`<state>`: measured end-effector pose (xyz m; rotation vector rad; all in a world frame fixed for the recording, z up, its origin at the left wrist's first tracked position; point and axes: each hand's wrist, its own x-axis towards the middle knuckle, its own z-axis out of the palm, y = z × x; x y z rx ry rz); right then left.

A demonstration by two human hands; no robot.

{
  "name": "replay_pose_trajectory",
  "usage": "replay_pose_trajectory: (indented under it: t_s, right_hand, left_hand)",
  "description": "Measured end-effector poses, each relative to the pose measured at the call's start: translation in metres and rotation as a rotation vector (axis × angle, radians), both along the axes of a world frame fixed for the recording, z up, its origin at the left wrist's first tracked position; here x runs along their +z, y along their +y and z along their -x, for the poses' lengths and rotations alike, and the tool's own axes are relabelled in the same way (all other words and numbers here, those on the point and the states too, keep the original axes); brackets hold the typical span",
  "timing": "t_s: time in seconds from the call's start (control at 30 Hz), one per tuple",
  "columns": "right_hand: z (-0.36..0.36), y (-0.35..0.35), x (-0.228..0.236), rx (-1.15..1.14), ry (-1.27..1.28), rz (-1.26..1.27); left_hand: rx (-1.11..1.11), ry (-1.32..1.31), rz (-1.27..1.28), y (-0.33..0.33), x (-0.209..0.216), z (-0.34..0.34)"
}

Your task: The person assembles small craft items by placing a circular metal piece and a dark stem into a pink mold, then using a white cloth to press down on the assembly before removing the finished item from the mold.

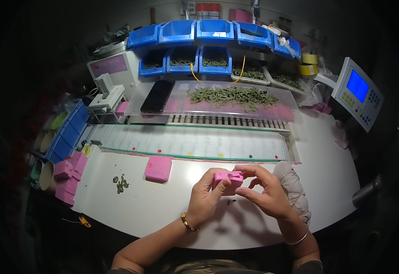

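Note:
Above the white tabletop, a pink block-shaped mould (pixel 228 182) with a notch and a small hole in its near-top face is held between my hands. My left hand (pixel 205 197) wraps its left side, thumb pressed on the front. At the right end, my right hand (pixel 262 189) has its index finger by the upper corner and its thumb by the lower one, pinching it. Two tiny dark bits (pixel 231 202) lie on the table beneath. A second pink block (pixel 158 168) rests flat to the left, and a small heap of dark green pieces (pixel 121 183) lies farther left.
Behind runs a light conveyor belt (pixel 199 141) with coloured dots. A clear shelf (pixel 176 105) above carries a black phone (pixel 157 96) and green strip-like pieces (pixel 231 97). Blue bins (pixel 215 61) stand at the back. A control panel (pixel 358 93) and grey cloth (pixel 292 189) are at right; stacked pink blocks (pixel 67 180) at left.

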<state>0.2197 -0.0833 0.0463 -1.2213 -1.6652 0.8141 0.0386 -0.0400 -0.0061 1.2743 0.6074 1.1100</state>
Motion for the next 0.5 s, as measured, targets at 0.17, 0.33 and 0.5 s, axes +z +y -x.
replay_pose_trajectory:
  t_s: [0.17, 0.33, 0.5]
  right_hand:
    - [0.007, 0.001, -0.001, -0.015, -0.051, -0.200]
    - [0.002, -0.002, 0.005, 0.055, -0.085, -0.208]
    - [0.000, 0.004, 0.011, 0.369, 0.244, -0.042]
  left_hand:
    - [0.027, 0.164, -0.385, 0.005, 0.004, 0.014]
    - [-0.356, 0.042, 0.046, 0.010, 0.012, 0.032]
    - [-0.787, -0.070, 0.185, 0.026, 0.024, 0.053]
